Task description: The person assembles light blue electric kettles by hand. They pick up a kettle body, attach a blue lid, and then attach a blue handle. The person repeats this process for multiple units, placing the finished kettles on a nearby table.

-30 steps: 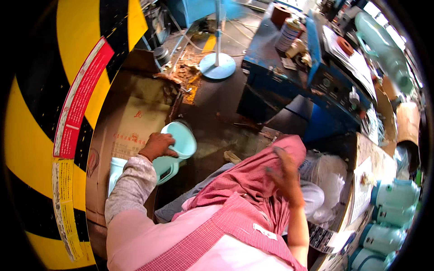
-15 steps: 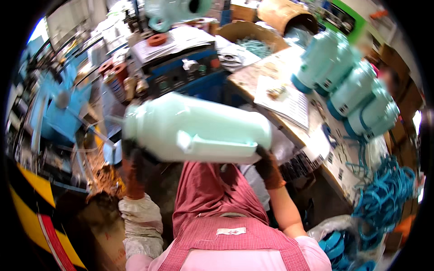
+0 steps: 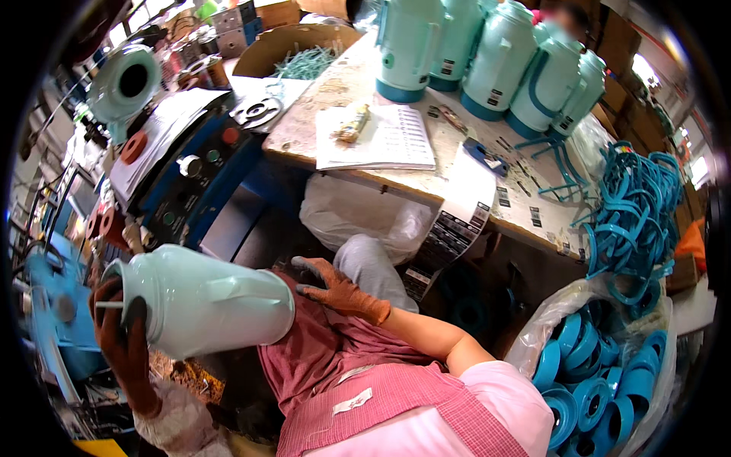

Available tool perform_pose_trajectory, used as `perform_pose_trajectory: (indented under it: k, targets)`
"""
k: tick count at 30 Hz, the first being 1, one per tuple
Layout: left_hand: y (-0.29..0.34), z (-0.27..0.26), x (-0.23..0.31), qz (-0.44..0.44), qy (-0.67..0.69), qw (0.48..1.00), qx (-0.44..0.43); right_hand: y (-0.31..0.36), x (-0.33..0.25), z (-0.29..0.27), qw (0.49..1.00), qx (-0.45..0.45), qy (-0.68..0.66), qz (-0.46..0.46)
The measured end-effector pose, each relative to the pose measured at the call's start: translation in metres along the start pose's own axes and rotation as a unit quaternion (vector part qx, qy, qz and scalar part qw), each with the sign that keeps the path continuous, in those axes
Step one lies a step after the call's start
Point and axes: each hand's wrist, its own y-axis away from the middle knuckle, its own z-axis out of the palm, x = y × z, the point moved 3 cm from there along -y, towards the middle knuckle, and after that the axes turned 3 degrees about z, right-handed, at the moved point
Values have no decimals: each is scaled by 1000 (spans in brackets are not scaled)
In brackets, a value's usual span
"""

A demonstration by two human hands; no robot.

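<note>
A pale mint-green thermos jug body (image 3: 209, 305) lies on its side above my lap, its side handle facing up. My left hand (image 3: 126, 346), in a dark brown-orange glove, grips the open end at the left, fingers around the rim. A short thin rod juts out beside those fingers. Off the jug's other end, my right hand (image 3: 341, 291), in an orange glove, is apart from it with fingers spread, holding nothing. Several mint jugs with teal bases (image 3: 495, 61) stand upright on the worktable (image 3: 297, 141).
On the table are a paper sheet (image 3: 403, 137), a label strip (image 3: 449, 236) hanging over the edge, and piled teal straps (image 3: 636, 202). A bag of teal rings (image 3: 594, 396) stands at lower right. A blue control box (image 3: 190, 179) is at left. Another person (image 3: 567, 19) is behind the jugs.
The view has turned to the right. My right hand has let go of the jug's far end. The jug, still in my left hand, has shifted left and lower in the view.
</note>
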Motion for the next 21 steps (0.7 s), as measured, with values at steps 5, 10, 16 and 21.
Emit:
perform_pose_trajectory:
  k: [5,10,16,21]
  targets:
    - [-29,20,9,-20,6,999,-35,0,-23,-114,983,113,146,-19]
    - [-56,39,44,111,44,989,-84,48,-33,-246,865,320,386,4]
    - [-161,54,73,298,-120,931,172,110,19,-357,749,286,588,103]
    - [-202,67,65,318,-221,882,270,113,35,-363,747,278,589,136]
